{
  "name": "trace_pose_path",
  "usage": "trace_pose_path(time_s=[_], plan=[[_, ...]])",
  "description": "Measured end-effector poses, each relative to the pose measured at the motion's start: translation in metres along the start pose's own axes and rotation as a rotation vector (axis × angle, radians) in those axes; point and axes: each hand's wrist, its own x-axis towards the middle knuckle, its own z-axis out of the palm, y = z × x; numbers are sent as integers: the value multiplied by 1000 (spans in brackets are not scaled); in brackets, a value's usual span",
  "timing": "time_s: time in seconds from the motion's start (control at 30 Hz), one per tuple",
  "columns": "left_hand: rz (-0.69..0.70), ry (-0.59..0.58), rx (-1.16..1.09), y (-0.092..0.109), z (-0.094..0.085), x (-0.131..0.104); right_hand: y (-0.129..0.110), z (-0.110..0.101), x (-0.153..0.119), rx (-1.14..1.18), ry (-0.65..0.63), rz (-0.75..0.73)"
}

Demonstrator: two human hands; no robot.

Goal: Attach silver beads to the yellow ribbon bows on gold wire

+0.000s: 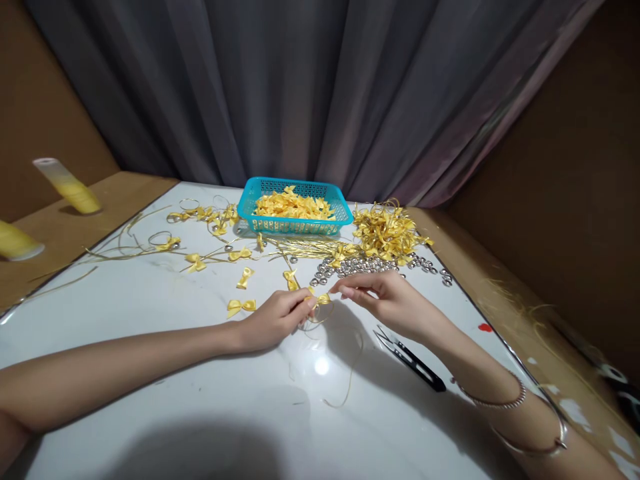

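Pinching one yellow bow (325, 299) by its left end, left hand (281, 316) closed, right hand (395, 303) just right of it, fingertips near together, any hold too fine to tell, silver beads (365, 267) beyond the grip, black snips (420, 370) nearer, rightward.

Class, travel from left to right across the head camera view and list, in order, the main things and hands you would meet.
Yellow roll at the picture's edge → tilted yellow roll → left hand → yellow bow at its fingertips → right hand → red spot.
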Motion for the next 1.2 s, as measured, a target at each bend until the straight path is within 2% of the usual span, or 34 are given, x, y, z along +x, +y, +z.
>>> trace_pose_path(time_s=[0.13,0.33,0.53,0.73,1.07,1.2], plan=[[19,3,14,1,0,0,4,8,4,15,8,20],[51,0,56,3,0,-1,10,13,10,127,-58,125],[116,-1,111,2,2,-2,12,17,9,265,-150,168],[124,-14,143,2,1,-2,14,22,9,355,-164,243],[114,-35,123,2,0,-2,15,23,8,315,-98,52],[67,-53,67,3,-1,-2,11,25,7,242,-71,38]])
